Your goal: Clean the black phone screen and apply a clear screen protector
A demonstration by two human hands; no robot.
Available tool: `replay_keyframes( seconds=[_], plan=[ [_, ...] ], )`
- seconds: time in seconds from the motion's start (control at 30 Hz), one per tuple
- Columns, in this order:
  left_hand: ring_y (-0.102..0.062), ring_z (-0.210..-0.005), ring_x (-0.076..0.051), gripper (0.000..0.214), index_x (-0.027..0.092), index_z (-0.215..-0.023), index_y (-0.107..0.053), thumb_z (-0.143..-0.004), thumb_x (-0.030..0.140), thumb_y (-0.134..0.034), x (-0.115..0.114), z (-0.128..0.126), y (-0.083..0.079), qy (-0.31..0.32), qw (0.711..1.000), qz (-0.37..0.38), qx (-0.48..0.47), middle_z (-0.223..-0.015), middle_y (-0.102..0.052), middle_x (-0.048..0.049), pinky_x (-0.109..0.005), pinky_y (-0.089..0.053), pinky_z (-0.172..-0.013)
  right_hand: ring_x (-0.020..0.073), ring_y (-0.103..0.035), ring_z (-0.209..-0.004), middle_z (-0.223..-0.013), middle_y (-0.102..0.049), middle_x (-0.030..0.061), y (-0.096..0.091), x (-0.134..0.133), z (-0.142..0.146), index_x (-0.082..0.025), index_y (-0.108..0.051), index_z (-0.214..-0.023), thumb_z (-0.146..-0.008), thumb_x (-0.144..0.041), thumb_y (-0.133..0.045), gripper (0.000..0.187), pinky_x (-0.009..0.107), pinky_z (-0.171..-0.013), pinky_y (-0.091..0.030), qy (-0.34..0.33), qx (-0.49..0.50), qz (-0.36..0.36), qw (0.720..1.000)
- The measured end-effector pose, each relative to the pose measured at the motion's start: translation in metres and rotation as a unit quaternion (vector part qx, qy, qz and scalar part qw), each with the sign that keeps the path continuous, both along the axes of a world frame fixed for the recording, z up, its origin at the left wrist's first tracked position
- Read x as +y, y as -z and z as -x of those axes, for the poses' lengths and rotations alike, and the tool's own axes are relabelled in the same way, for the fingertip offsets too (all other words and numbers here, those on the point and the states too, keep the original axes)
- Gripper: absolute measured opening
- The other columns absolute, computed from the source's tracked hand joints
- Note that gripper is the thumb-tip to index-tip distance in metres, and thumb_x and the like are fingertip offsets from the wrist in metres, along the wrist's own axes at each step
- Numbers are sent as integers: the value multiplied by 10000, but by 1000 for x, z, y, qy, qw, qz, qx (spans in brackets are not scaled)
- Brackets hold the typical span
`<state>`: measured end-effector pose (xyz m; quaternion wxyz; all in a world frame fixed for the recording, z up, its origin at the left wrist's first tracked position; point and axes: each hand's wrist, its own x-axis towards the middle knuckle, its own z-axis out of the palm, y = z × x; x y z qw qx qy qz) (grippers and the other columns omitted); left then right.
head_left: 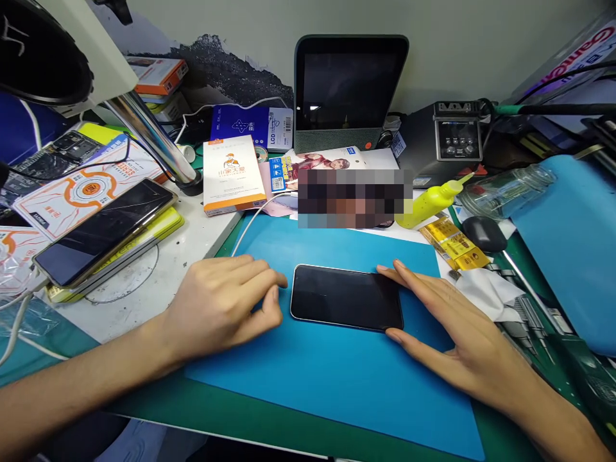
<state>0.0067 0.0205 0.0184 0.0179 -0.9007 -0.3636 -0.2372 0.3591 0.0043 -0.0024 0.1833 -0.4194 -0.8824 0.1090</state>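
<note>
A black-screened smartphone (344, 298) with a pale metal rim lies flat on the blue work mat (317, 366), its screen dark. My right hand (445, 327) grips its right end, thumb on the near edge and fingertips on the far edge. Just off the phone's left end is my left hand (228, 305), back up, its fingers loosely curled in and the thumb close under the index finger. No object shows in it, though its palm is hidden.
A second phone (106, 231) rests on yellow boxes at left, near a lamp post (149, 138). Behind the mat stand a white-orange box (233, 173) and a screen device (349, 90). At right are a yellow bottle (430, 202), a glass jar (507, 192) and several tools (532, 327).
</note>
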Motion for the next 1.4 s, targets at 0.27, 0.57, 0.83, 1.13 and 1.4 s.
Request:
replay_keyframes(
  seconds=[0.27,0.57,0.83,1.13,1.4],
  plan=[
    [-737,-742,-175,272,154,-1070,-754,-950,100,-517,2,-6,6,-55,998,27,-2,-860,-782,-3,-318,-535,-690,304,-579,-1401,-1568,-575,113,3,1,-2,-211,-255,-1688,-1015,-358,-644,791,462,-1194,-444,1,4,4,1000],
    [-763,-816,-188,263,194,-1078,-779,-933,127,-570,2,-6,9,-38,999,20,-7,-1027,-820,4,-333,-565,-718,314,-587,-1388,-1570,-572,112,3,2,0,-212,-261,-1687,-1012,-337,-650,789,479,-1181,-451,2,16,4,1000],
    [-784,-837,-187,261,175,-1064,-785,-921,128,-572,1,-5,8,-12,1000,14,-18,-1023,-831,11,-328,-583,-690,315,-584,-1398,-1570,-574,104,2,1,-2,-223,-269,-1685,-1019,-363,-633,771,482,-1186,-449,5,6,10,1000],
    [-779,-840,-190,259,181,-1070,-780,-941,135,-560,1,-5,7,-6,1000,16,-5,-1051,-828,10,-325,-579,-676,306,-595,-1384,-1559,-587,100,2,2,0,-236,-265,-1686,-1009,-336,-653,787,462,-1184,-451,4,9,7,1000],
    [-770,-931,-233,219,183,-1105,-745,-1015,301,-584,0,-4,8,0,999,28,30,-1354,-745,-31,-393,-605,-774,308,-566,-1422,-1563,-580,139,-1,0,-1,-206,-237,-1690,-987,-310,-695,846,468,-1212,-431,-2,1,19,1000]
  ],
)
